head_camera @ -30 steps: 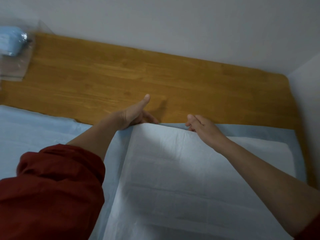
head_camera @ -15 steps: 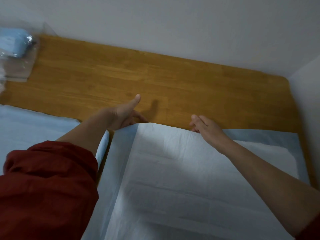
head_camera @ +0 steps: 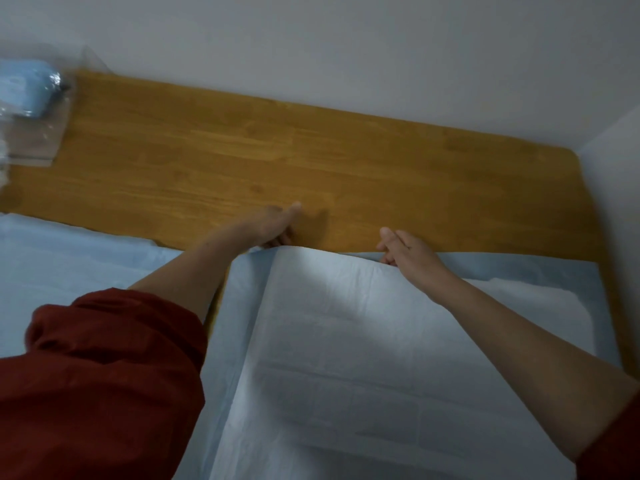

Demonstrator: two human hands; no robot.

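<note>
- Table point(head_camera: 346, 161): wooden, long axis left to right, far edge against a pale wall point(head_camera: 346, 46). A wide bare strip of wood lies beyond the hands.
- Pad point(head_camera: 346, 358): a big sheet with a white quilted middle and a pale blue border, on the right half of the table. Its far edge runs left to right, parallel to the table's far edge. The near end passes out of view, so I cannot tell its long axis.
- Key relation: the pad's far edge sits right at both sets of fingers, and the rest trails back toward the person. Between the hands the edge is humped up off the wood. To the right it lies flat out to its far right corner.
- Second pad point(head_camera: 69, 258): same kind, flat on the left half. A thin line of wood shows between the two, so they look just apart.
- Left hand point(head_camera: 273, 226): at the pad's far left corner and the nearer hand to a corner. The thumb sticks out forward and the fingers curl under the edge, gripping it.
- Right hand point(head_camera: 408, 254): mid-edge, well apart from the far right corner. The forefinger lies along the top and the other fingers hook under, pinching the edge.
- Judgement: the next move probably carries that edge farther and lays it flat. The right corner may need a separate tug.
- Far left: a clear plastic bag point(head_camera: 31, 109) with a blue bundle inside.
</note>
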